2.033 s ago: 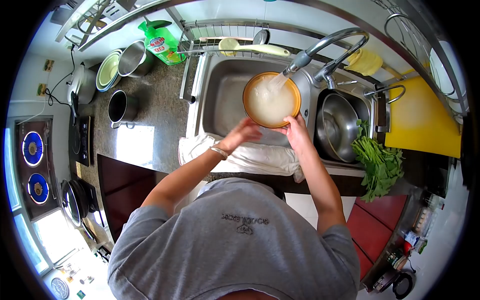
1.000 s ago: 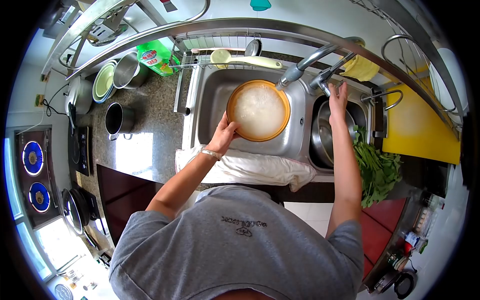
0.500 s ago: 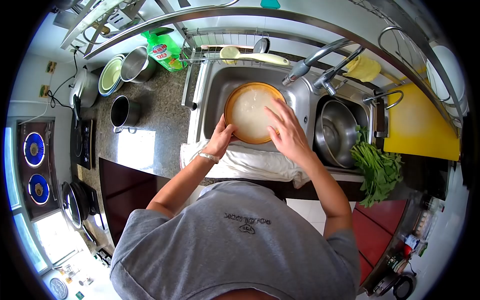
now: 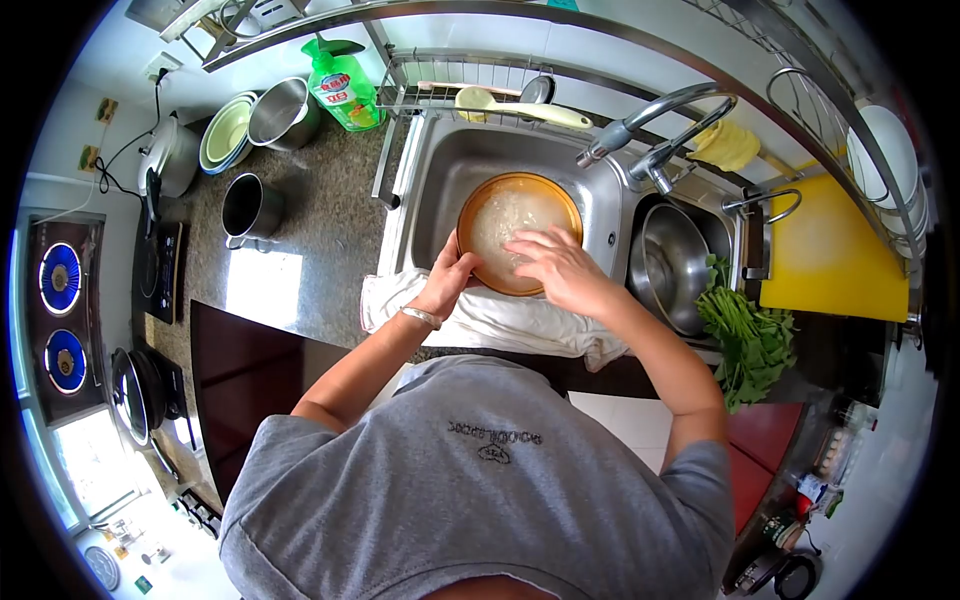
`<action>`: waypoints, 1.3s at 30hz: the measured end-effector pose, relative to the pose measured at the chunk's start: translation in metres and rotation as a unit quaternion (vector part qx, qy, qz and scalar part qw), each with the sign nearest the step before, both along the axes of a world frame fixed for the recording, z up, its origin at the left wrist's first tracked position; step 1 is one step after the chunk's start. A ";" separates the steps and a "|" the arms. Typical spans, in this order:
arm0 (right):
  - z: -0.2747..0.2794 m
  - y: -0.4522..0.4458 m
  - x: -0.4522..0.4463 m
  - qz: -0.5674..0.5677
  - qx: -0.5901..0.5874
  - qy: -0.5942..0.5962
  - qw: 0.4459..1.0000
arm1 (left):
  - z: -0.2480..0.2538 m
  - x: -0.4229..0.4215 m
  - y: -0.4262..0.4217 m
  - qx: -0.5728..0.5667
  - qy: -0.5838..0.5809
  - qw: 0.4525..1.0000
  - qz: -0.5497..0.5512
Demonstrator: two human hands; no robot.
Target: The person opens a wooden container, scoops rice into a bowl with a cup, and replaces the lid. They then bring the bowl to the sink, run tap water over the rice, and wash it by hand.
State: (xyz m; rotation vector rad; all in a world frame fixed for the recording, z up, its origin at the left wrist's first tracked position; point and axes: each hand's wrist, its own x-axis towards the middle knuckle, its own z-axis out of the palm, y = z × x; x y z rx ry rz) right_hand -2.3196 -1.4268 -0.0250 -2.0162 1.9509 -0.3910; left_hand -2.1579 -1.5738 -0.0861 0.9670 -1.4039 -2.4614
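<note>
An orange-rimmed bowl (image 4: 487, 272) of cloudy, whitish liquid is held over the left basin of the steel sink (image 4: 455, 150). My left hand (image 4: 444, 283) grips its lower left edge, thumb at the rim and the other fingers partly hidden below. My right hand (image 4: 560, 268) reaches over the right part of the bowl, fingers apart, with the fingertips at or in the liquid; nothing is visibly held in it. Above and to the right is the faucet (image 4: 600, 143), with no water running from its spout.
A white cloth (image 4: 500, 325) lies along the sink's front edge. Right of it are a steel bowl (image 4: 672, 262), leafy greens (image 4: 748, 345) and a yellow board (image 4: 835, 250). On the left counter stand a dark pot (image 4: 252, 208), stacked bowls (image 4: 228, 133) and a green bottle (image 4: 345, 90).
The water stream has stopped. My left hand took over the bowl's left side; my right hand left it, went to the faucet, then came back over the bowl and down to the liquid.
</note>
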 end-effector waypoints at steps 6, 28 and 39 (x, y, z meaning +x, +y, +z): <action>0.004 -0.005 -0.022 -0.079 0.023 0.073 0.994 | 0.007 0.001 0.001 0.010 0.003 1.000 -0.011; -0.067 0.052 -0.022 -0.415 -0.246 -0.375 0.791 | 0.007 0.001 -0.005 0.002 0.004 1.000 -0.007; -0.111 0.061 -0.008 -0.409 -0.164 -0.440 0.782 | 0.003 0.004 -0.011 -0.032 -0.007 0.999 0.002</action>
